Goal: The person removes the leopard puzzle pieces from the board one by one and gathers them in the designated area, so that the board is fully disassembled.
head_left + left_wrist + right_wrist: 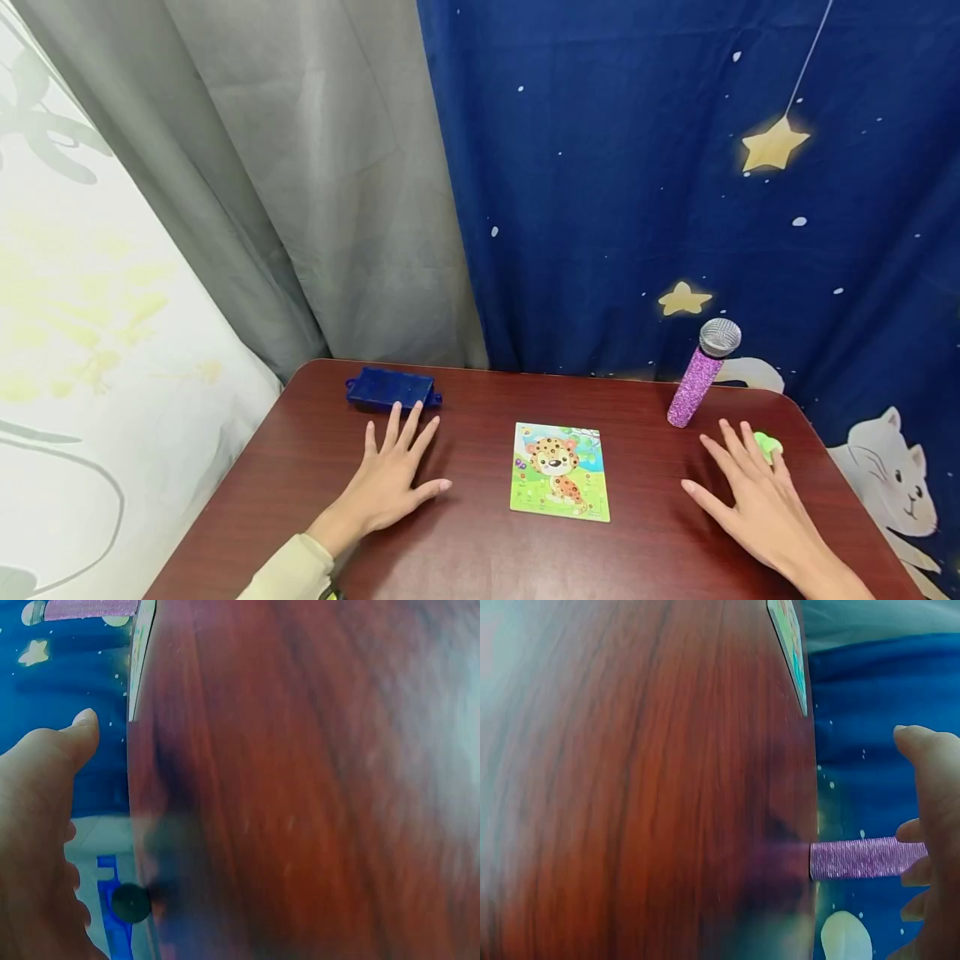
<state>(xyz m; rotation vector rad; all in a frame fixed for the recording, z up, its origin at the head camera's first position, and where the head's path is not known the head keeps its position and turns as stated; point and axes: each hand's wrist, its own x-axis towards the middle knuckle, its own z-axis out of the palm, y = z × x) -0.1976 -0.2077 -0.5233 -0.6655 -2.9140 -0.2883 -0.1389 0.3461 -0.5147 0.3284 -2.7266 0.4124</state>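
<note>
In the head view my left hand [386, 487] is spread, fingers straight, its fingertips overlapping the near edge of a dark blue plastic box-like toy [390, 388] with small loops at its ends. The left wrist view shows that toy as a blue frame [116, 922] with a black disc at one side. My right hand [768, 512], also spread and holding nothing, is nearest to a purple glittery microphone [695, 387] with a silver mesh head, standing upright. A light green object [768, 446] is partly hidden behind its fingers. Between the hands lies a square leopard picture puzzle [560, 472].
The dark red wooden table [480, 558] has rounded far corners. Behind it hang a grey curtain [360, 183] and a blue curtain [600, 208] with stars. A white patterned cloth [112, 333] is at the left.
</note>
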